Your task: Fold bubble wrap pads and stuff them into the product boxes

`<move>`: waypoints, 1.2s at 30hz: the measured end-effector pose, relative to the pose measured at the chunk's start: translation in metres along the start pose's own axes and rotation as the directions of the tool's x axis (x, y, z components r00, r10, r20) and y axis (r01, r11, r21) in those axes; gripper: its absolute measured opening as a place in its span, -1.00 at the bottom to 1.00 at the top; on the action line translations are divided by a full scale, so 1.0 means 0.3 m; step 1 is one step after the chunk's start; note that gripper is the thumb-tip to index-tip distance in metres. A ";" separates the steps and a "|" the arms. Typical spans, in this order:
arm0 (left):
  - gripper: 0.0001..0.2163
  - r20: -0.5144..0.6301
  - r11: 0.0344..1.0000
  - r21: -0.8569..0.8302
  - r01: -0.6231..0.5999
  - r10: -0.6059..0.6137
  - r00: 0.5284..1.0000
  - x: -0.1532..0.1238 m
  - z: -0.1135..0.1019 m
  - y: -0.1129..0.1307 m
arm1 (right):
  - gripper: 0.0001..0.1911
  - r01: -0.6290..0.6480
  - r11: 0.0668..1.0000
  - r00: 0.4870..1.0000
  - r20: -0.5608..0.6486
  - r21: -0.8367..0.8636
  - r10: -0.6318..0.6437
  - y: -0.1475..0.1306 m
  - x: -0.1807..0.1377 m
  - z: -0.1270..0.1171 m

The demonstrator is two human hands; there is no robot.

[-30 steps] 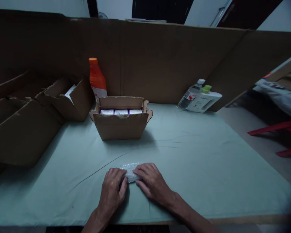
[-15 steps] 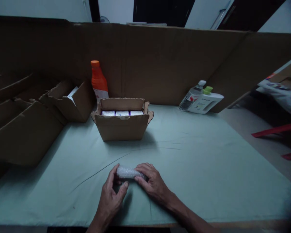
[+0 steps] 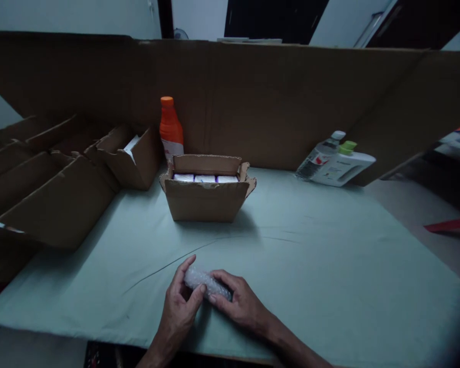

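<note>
A small bundle wrapped in bubble wrap rests low on the green table cover, near the front edge. My left hand pinches its left end with thumb and fingers curled round it. My right hand grips its right end, fingers closed over the wrap. Behind them stands an open cardboard box with white packets lined up inside.
An orange bottle stands behind the box. Open cardboard boxes crowd the left side. A clear bottle and a white jug with a green cap lie at the back right. A tall cardboard wall closes the back.
Both hands lay flat on the bubble-wrapped bundle; they have since lifted it on edge and closed round its ends. The camera view has shifted to the left.
</note>
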State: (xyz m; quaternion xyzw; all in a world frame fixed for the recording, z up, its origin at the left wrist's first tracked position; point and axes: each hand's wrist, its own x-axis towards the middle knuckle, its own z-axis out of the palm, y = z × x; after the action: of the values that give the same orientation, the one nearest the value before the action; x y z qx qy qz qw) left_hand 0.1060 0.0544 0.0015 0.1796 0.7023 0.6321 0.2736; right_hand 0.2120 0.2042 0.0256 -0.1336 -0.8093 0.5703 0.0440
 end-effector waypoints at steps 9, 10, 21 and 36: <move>-0.55 0.045 0.994 0.110 -0.014 0.009 0.999 0.003 -0.063 0.009 | -0.82 -0.011 0.997 0.997 -0.076 -0.074 0.006 -0.005 0.015 -0.011; -0.58 0.058 0.992 0.126 -0.017 0.010 0.998 0.002 -0.073 0.015 | -0.82 -0.005 0.996 0.997 -0.082 -0.084 -0.002 -0.007 0.021 -0.016; -0.76 0.020 0.990 0.125 -0.061 0.059 0.998 0.001 -0.183 0.074 | -0.69 0.048 0.991 0.994 -0.094 -0.127 -0.060 -0.077 0.132 -0.012; -0.72 -0.074 0.978 0.192 -0.081 0.097 0.993 0.041 -0.296 0.000 | -0.69 -0.033 0.999 0.989 0.145 -0.019 0.035 -0.117 0.229 0.081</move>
State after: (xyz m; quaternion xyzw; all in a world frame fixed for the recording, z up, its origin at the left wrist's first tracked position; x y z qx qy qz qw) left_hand 0.0421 -0.0085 0.0042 0.2096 0.7610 0.5814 0.1974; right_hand 0.1349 0.1894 0.0445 -0.1057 -0.8126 0.5726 -0.0258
